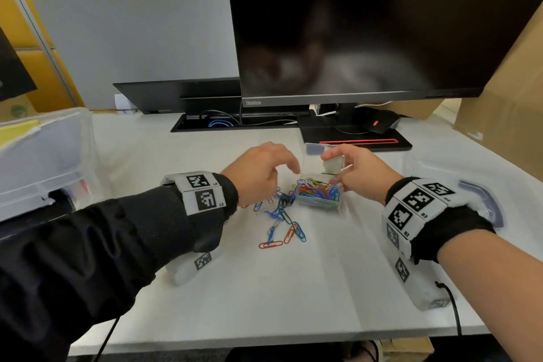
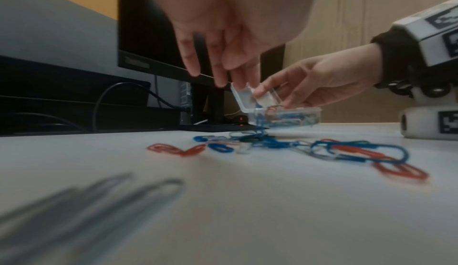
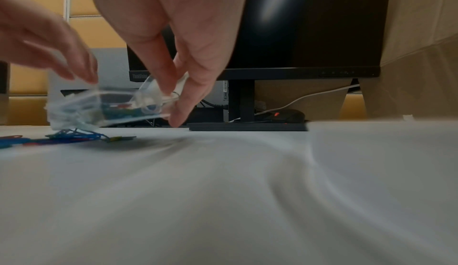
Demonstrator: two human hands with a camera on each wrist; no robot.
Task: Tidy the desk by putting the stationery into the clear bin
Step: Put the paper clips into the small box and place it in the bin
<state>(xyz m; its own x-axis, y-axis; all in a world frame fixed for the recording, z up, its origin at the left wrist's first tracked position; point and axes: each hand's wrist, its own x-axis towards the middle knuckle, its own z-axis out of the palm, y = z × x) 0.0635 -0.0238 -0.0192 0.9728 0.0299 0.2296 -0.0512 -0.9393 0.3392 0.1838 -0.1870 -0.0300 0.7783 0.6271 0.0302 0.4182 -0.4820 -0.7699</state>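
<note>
A small clear clip box (image 1: 318, 195) full of coloured paper clips sits mid-desk, its hinged lid (image 1: 316, 153) raised. My right hand (image 1: 335, 169) pinches the box at its right side and lid; in the right wrist view the right hand (image 3: 173, 101) holds the box (image 3: 99, 106) tilted, with one end off the desk. My left hand (image 1: 289, 169) hovers just left of the lid, fingers hanging straight and holding nothing. In the left wrist view the left hand (image 2: 223, 77) almost touches the lid (image 2: 244, 99). Loose clips (image 1: 282, 220) lie linked on the desk (image 1: 293, 288).
The large clear bin (image 1: 44, 153) stands at the desk's left edge. A monitor (image 1: 367, 23) on its stand (image 1: 352, 138) fills the back, with a mouse (image 1: 379, 123) beside it. A cardboard box (image 1: 514, 97) leans at the right. Several grey clips (image 2: 99, 200) lie near my left wrist.
</note>
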